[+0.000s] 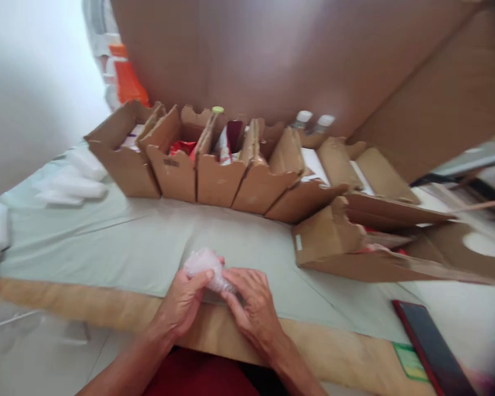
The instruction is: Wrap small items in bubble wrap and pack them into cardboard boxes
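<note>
A small clear plastic bag [205, 263] with pale, whitish contents is held between my hands above the table's front edge. My left hand [185, 300] is wrapped round the bag's full, rounded body, thumb on top. At the bag's narrow, gathered end, my right hand [251, 300] grips with thumb and fingers. Blur hides what exactly is inside the bag.
Cardboard bins [214, 181] holding packets stand in a row behind my hands. Another cardboard bin [325, 236] lies at the right. White packets [72, 181] are at the left, a dark phone [431, 346] and a green card [410, 361] at the right edge.
</note>
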The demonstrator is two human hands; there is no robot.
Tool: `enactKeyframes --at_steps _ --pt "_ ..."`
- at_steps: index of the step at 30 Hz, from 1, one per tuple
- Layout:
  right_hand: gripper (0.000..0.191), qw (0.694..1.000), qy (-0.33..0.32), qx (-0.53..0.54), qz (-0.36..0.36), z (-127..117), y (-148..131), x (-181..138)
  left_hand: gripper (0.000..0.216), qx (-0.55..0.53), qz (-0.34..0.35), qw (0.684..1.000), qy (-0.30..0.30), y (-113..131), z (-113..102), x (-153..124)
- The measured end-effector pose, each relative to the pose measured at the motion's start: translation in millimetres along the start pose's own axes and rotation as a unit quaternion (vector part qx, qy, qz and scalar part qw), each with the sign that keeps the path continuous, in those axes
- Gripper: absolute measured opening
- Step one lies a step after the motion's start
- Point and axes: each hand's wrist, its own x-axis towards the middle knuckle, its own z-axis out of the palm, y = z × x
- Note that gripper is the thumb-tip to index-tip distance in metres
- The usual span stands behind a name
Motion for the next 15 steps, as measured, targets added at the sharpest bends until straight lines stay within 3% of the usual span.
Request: enactKeyframes --at_steps 2,4,7,8,10,13,15 --pt "0.026 0.994 0.000 0.077 0.081 -4 -2 -13 0.058 -0.025 -0.030 0.999 0.006 -2 6 -6" --pt "0.041 0.960 0.005 0.219 0.177 -10 -1 -24 0.053 -0.039 -0.047 0.998 0.014 -3 13 -12" --pt "0.072 0.848 0.013 0.463 0.258 -17 2 -36 0.048 -0.036 -0.052 0.998 0.003 -11 28 -16" --pt "0.074 0.815 0.015 0.516 0.265 -18 3 -39 0.049 -0.029 -0.056 0.998 -0.014 -14 33 -16" --pt "0.065 0.776 0.022 0.571 0.266 -24 6 -45 0.050 -0.009 -0.071 0.996 -0.061 -22 44 -14" --pt "0.047 0.779 0.053 0.562 0.274 -51 15 -54 0.059 0.051 -0.076 0.984 -0.153 -26 63 -11" --pt "0.041 0.821 0.064 0.495 0.275 -89 24 -60 0.072 0.105 -0.005 0.972 -0.210 -22 79 -9"
